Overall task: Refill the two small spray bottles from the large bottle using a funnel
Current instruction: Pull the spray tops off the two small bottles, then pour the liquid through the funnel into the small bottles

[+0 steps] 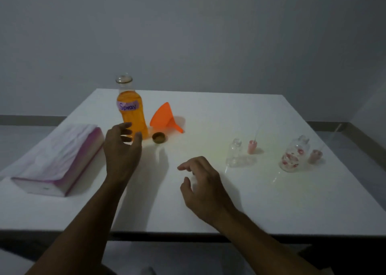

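The large bottle (132, 111) stands upright, uncapped, far left on the bench (208, 207). The left hand (122, 147) is nearer, directly before it, fingers spread wide, perhaps not touching yet. The right hand (203, 187) is relaxed and holds nothing.

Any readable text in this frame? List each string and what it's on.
"Spray": handwritten on the purple label stuck on the large bottle of orange liquid.
Tissue pack: a small dark mark on its near end, too small to read.
Patterned spray bottle: red print only; no lettering can be made out.
Nothing else in view carries text.
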